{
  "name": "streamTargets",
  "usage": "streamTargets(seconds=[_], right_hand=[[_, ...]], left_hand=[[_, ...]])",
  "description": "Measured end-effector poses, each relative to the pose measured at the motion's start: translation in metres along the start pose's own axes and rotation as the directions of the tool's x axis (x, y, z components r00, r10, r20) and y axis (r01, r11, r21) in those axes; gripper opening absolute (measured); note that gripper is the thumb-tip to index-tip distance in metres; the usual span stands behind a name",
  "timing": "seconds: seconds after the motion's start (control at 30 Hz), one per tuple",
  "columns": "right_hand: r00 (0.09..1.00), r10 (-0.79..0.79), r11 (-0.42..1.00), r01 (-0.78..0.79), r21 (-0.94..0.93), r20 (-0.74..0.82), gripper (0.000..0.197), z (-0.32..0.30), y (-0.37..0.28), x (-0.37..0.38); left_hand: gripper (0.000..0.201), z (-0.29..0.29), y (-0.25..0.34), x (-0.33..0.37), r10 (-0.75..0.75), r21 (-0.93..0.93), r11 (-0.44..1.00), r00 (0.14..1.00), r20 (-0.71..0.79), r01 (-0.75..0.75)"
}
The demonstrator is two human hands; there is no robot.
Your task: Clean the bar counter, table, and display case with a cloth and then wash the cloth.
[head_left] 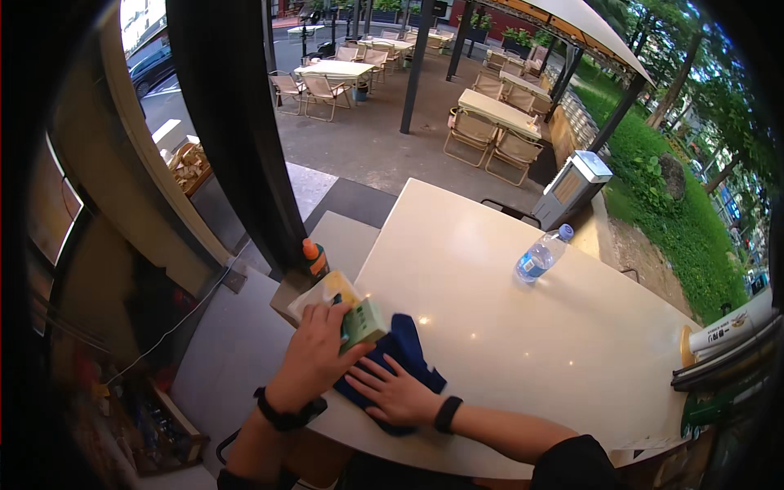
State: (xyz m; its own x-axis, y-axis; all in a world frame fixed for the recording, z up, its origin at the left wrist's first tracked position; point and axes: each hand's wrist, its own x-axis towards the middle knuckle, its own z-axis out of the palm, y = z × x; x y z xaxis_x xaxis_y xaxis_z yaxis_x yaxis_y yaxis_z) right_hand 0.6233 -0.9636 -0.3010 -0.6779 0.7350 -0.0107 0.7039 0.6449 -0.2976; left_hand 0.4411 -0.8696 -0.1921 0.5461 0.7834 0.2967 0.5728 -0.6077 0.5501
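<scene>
My left hand is closed round a light green box-shaped pack, raised near the left edge of the white table. Against it, on the far side, is a pale, partly yellow packet; I cannot tell whether the same hand grips this too. On a dark blue cloth, crumpled on the tabletop, my right hand lies flat with its fingers spread. Part of the cloth is hidden beneath both hands.
A clear water bottle stands toward the table's far edge. Beyond the left corner is a dark bottle with an orange top, beside a black post. White rolled items sit at the right edge. Outdoor tables and chairs stand farther off.
</scene>
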Motion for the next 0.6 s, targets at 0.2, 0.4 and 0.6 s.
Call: streamTargets(seconds=[0.2, 0.4, 0.6], right_hand=[[0.913, 0.392, 0.918, -0.396, 0.015, 0.110, 0.069, -0.009, -0.058, -0.152], [0.669, 0.743, 0.668, -0.743, 0.037, 0.013, 0.069, -0.011, -0.030, -0.252], [0.682, 0.731, 0.681, -0.730, -0.062, 0.008, 0.073, -0.024, 0.007, -0.227]], left_hand=[[0.055, 0.103, -0.036, 0.094, 0.082, 0.370, 0.926, 0.996, -0.019, -0.070], [0.057, 0.136, -0.044, 0.134, -0.032, 0.508, 0.860, 0.999, -0.038, 0.047], [0.055, 0.117, -0.016, 0.110, 0.078, 0.539, 0.842, 0.989, -0.129, 0.004]])
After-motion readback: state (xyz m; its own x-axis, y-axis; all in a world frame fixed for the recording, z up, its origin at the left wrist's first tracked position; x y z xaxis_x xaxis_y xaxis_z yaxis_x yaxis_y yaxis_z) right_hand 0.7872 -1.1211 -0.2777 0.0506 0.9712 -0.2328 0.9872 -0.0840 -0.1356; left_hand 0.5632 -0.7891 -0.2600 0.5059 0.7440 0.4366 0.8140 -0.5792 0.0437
